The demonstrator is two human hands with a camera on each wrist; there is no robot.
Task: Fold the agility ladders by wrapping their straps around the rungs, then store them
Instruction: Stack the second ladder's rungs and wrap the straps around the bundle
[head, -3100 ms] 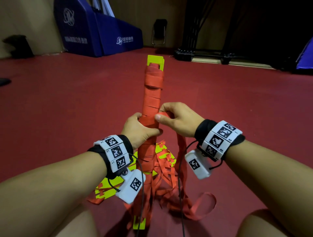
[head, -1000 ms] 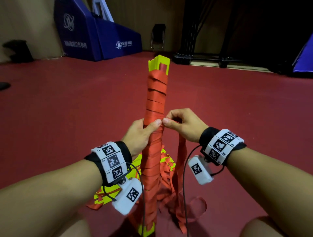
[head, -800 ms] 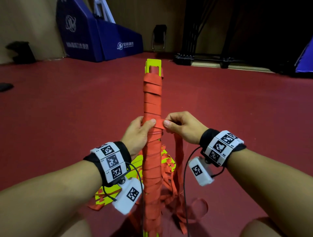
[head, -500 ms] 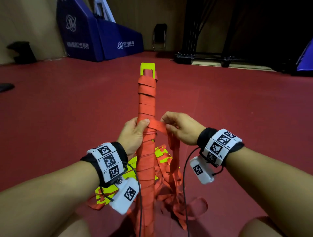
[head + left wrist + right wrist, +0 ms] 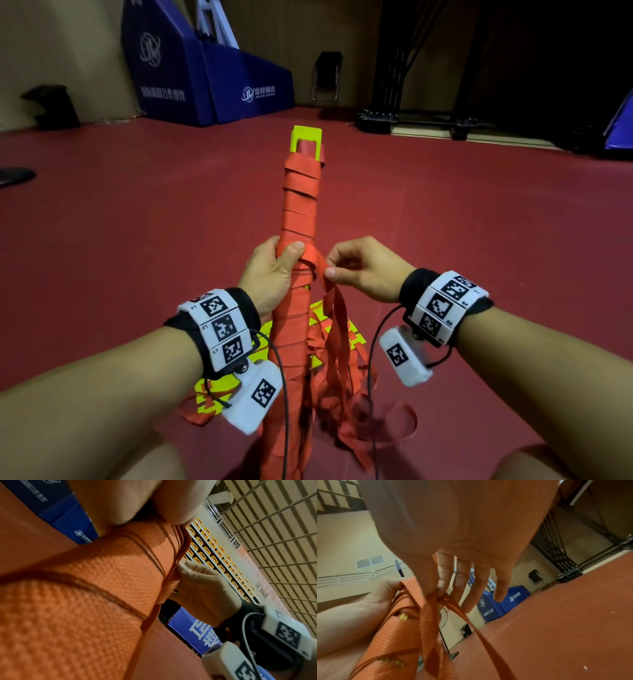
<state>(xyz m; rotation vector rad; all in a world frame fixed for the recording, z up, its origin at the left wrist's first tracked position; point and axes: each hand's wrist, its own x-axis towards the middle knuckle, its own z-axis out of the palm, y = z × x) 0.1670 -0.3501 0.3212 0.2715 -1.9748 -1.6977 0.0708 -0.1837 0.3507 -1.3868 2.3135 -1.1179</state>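
A long bundle of yellow-green rungs (image 5: 306,137) wrapped in orange strap (image 5: 301,209) stands upright in front of me. My left hand (image 5: 274,270) grips the bundle at mid-height, thumb pressing the wrap. My right hand (image 5: 356,270) pinches the loose strap (image 5: 318,269) just right of the bundle between thumb and forefinger (image 5: 430,586); the other fingers are spread. In the left wrist view the woven wrap (image 5: 85,588) fills the frame, with the right hand (image 5: 202,588) beside it. Loose strap loops (image 5: 342,377) hang down to the floor.
A second ladder's yellow rungs and orange straps (image 5: 352,337) lie heaped on the red floor (image 5: 137,240) under the bundle. Blue padded blocks (image 5: 205,75) stand at the far wall, a folding chair (image 5: 325,80) and a dark metal frame (image 5: 411,116) behind.
The bundle has tilted back and forth while the right hand led the strap round it; the right hand now sits slightly lower and further right, still pinching the strap. The left hand kept its grip.
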